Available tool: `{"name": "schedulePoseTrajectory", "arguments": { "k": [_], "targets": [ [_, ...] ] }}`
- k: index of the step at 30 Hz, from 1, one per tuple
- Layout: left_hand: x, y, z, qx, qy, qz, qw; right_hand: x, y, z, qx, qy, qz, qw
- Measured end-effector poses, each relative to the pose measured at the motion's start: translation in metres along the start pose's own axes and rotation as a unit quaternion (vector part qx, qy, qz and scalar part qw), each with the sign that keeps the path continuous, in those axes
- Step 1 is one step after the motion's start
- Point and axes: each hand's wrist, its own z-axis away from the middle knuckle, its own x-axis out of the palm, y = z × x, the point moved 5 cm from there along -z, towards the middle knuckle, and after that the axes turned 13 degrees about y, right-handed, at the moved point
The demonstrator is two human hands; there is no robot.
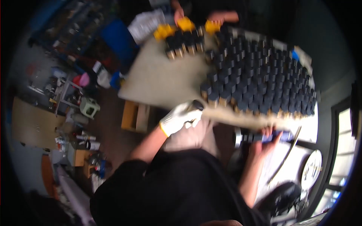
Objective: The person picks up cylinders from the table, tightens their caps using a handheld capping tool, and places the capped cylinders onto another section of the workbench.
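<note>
My left hand [181, 117], in a white work glove with a yellow cuff, is closed around a dark round piece [197, 105] at the near edge of the table. The piece resembles the black-topped parts nearby, but blur hides its detail. My bare right hand [266, 140] grips the purple-blue body of a power tool [247, 137] with a black middle and a silvery round end pointing left. Beyond my hands stand rows of black-topped, brass-coloured parts [260, 75] packed together on the table. A smaller group of the same parts [184, 43] stands at the far left.
Across the table [162, 75], another person's hands [224, 17] are at yellow pieces [186, 24]. White sheets [147, 24] lie at the far left corner. On the right are a white surface [269, 169] and a round white dial [311, 169]. A green stool [89, 107] stands left.
</note>
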Motion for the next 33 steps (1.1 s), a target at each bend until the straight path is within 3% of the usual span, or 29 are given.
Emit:
{"name": "schedulePoseTrajectory", "arguments": {
  "k": [1, 2, 4, 5, 8, 9, 11, 30, 33],
  "targets": [
    [0.019, -0.023, 0.003, 0.017, -0.022, 0.005, 1.0, -0.002, -0.001, 0.0, -0.001, 0.008, 0.008, 1.0],
    [0.037, -0.037, 0.005, 0.014, -0.051, -0.021, 0.998, 0.0, 0.005, 0.003, -0.024, 0.079, -0.002, 0.997],
    [0.077, -0.048, 0.011, -0.001, -0.117, -0.104, 0.988, 0.005, 0.012, 0.006, 0.025, 0.012, -0.011, 1.0],
    [0.091, -0.05, 0.01, -0.067, -0.139, -0.16, 0.975, 0.001, 0.012, 0.005, 0.043, 0.006, -0.029, 0.999],
    [0.107, -0.068, -0.001, 0.113, -0.181, -0.309, 0.927, 0.0, 0.009, 0.01, 0.066, -0.01, 0.004, 0.998],
    [0.107, -0.074, -0.002, 0.108, -0.182, -0.308, 0.928, -0.002, 0.008, 0.014, 0.067, -0.005, 0.004, 0.998],
    [0.108, -0.075, -0.009, 0.187, -0.179, -0.4, 0.879, 0.001, 0.007, 0.008, 0.037, 0.006, 0.05, 0.998],
    [0.117, -0.066, -0.01, 0.224, -0.183, -0.47, 0.834, 0.0, 0.008, 0.005, 0.017, 0.022, 0.077, 0.997],
    [0.119, -0.068, -0.005, 0.165, -0.184, -0.444, 0.861, -0.002, 0.006, 0.006, 0.029, 0.018, 0.073, 0.997]
  ]
}}
